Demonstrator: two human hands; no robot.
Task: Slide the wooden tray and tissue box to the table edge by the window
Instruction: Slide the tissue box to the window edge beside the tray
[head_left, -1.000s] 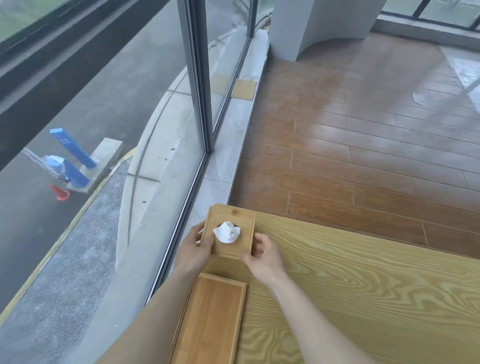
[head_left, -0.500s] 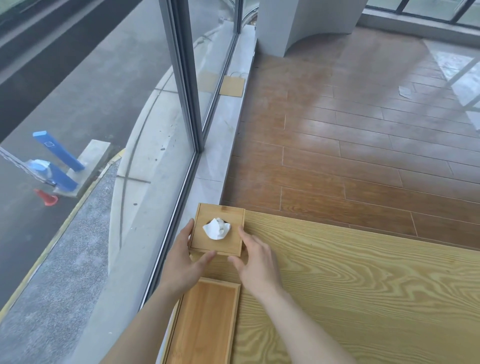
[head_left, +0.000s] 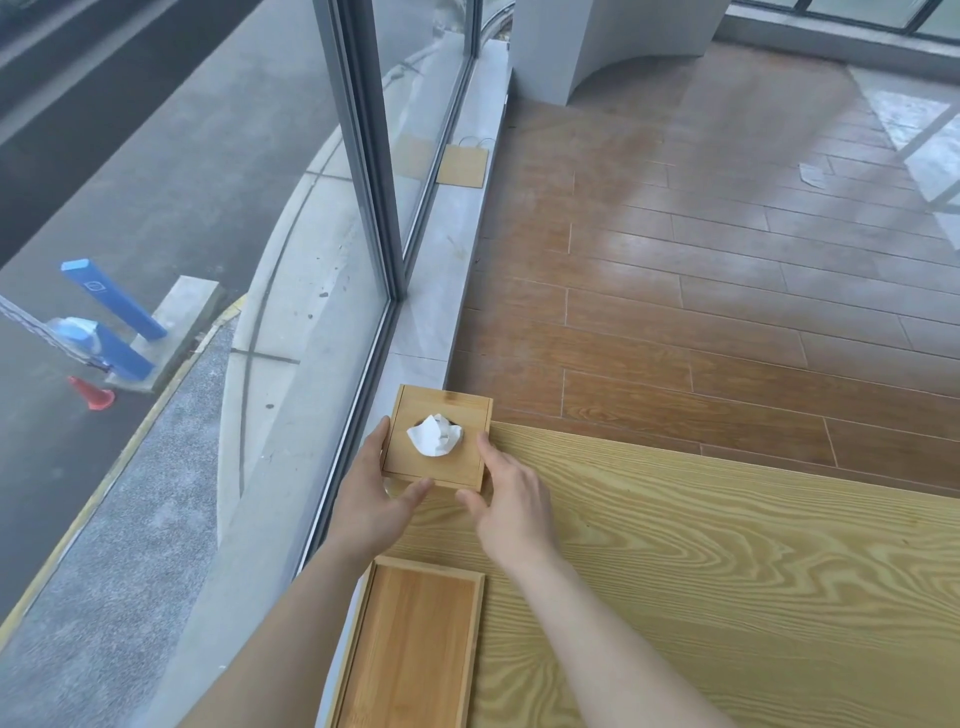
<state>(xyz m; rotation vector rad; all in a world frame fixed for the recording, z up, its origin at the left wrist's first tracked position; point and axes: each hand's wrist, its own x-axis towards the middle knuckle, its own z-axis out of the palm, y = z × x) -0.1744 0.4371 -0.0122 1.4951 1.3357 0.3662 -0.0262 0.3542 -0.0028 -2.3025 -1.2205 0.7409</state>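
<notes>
A square wooden tissue box (head_left: 439, 470) with a white tissue (head_left: 434, 435) poking out of its top stands on the far left corner of the light wooden table (head_left: 727, 571), right beside the window glass. My left hand (head_left: 371, 491) cups its left side, thumb against the near face. My right hand (head_left: 511, 512) touches its right side with a fingertip and its near corner with the thumb. The flat wooden tray (head_left: 415, 649) lies lengthwise along the table's window-side edge, just behind my hands and under my left forearm.
The window's dark frame (head_left: 363, 156) and a grey sill (head_left: 441, 291) run along the left. A brown paper bag (head_left: 462, 166) lies on the sill farther off. Beyond the table's far edge is brown plank floor (head_left: 727, 270) and a white pillar (head_left: 597, 41).
The tissue box has slid toward the table's far window corner. My hands have eased back from a full grasp around its sides to lighter contact at its near end.
</notes>
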